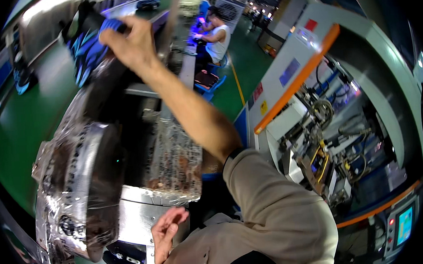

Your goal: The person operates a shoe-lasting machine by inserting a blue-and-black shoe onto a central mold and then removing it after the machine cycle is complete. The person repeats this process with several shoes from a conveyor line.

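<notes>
My right arm reaches across to the far left, and my right hand (pixel 133 42) is closed on the top of a blue and black shoe (pixel 86 51). The shoe hangs toe-down over the edge of the green belt, and motion blurs its outline. Down near my body, my left hand (pixel 166 230) has loosely bent fingers with nothing in them. It is beside the metal front of a machine wrapped in clear film (pixel 74 188). Several black shoe-shaped parts with metal fittings (pixel 124 260) lie just left of it.
Another blue and black shoe (pixel 22 76) stands on the green belt (pixel 22 124). To the right is a large white machine with an orange-edged opening (pixel 298 78) and a control panel with a screen (pixel 404 225). Farther off, a person (pixel 218 37) sits working under blue light.
</notes>
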`<state>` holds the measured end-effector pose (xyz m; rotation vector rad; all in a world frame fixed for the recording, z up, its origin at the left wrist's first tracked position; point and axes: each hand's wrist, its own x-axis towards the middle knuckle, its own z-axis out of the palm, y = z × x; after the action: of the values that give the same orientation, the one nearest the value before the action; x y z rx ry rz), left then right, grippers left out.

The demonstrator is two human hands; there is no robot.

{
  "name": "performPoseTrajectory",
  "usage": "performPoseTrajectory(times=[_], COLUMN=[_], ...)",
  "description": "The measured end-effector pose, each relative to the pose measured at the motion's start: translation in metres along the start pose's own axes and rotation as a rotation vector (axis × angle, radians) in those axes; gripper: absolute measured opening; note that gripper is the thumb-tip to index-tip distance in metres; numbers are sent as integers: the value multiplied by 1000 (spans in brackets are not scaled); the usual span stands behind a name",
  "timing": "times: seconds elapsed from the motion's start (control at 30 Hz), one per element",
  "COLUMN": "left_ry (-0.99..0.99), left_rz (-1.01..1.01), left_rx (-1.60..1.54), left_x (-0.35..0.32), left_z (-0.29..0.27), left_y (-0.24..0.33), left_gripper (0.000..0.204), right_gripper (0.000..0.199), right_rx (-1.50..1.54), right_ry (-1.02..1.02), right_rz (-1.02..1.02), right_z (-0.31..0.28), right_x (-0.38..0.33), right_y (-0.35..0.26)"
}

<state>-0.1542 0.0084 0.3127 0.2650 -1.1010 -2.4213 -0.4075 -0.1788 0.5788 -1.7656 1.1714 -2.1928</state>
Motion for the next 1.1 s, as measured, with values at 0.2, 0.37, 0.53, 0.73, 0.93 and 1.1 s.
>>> performPoseTrajectory(times=[0.2,0.37,0.53,0.73,0.93,1.1], left_ry=[-117,-65,-204,-467,-843,-1116], left_rz=[530,370,80,-146,-310,-502], left_rx=[7,-439,-308,81,535,556], left_x=[118,144,143,127,102,142], left_z=[119,189,243,326,407,452], left_y=[44,-3,-89,-181,-282,-378], left_gripper=[90,64,58,46,53,49], right_gripper=[38,74,74,83,62,58], right_rx=[112,99,-424,-120,-455,-699], right_ry=[220,253,276,700,1255,1570], right_rz=[206,102,396,517,453,343], right_z=[-97,-173,-253,-364,-423,-464], right_x=[-124,-246,-361,-442,-548,-619], right_y=[-96,-154,-222,-326,-344,-393])
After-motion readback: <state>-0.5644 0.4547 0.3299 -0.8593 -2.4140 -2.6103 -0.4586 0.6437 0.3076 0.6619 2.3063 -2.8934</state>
